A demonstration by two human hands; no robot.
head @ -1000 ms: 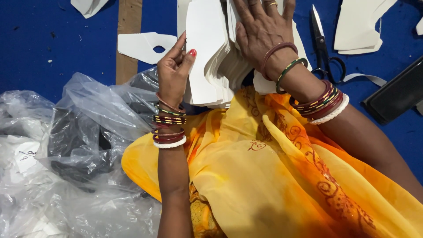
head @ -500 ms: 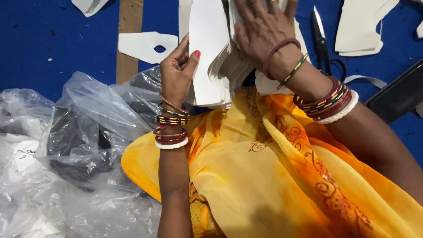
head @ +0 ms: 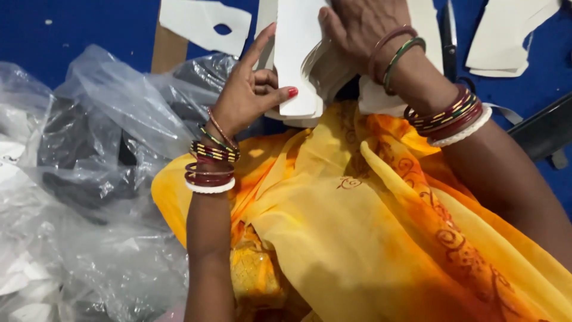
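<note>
Two hands are working one stack of white cut pieces in the head view, at the far centre above the lap. Since a second ago, the left hand is pinching the stack's near edge between thumb and fingers instead of only bracing its side, and the right hand is still pressing flat on top; the grip is tightening. The pieces are thin, stiff and smooth-edged. Crinkled clear plastic bags are lying left, scissors far right, on the blue bench.
</note>
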